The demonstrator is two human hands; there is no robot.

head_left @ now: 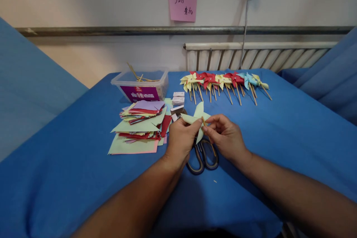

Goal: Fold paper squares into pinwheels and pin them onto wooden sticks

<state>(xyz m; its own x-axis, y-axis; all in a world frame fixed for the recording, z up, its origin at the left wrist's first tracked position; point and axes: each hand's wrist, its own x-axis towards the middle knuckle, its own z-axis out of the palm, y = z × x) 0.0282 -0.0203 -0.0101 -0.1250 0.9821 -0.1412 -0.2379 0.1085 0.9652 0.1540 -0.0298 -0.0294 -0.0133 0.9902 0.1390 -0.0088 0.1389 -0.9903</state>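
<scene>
A pale green paper pinwheel [199, 110] is pinched in my left hand [181, 137], its blades folded toward the middle. My right hand [225, 136] grips a thin wooden stick [204, 122] against the centre of the pinwheel, thumb and forefinger closed on it. How the stick meets the paper is partly hidden by the fingers. Beneath both hands lies a pair of scissors [197, 166] with dark handles, its blades covered from sight.
Left of my hands is a stack of cut coloured paper [134, 145]. Behind it stands a clear plastic box [160, 91] with sticks inside. Small boxes [178, 99] lie near the middle. Several finished pinwheels [210, 79] line the back of the blue-covered table [83, 178].
</scene>
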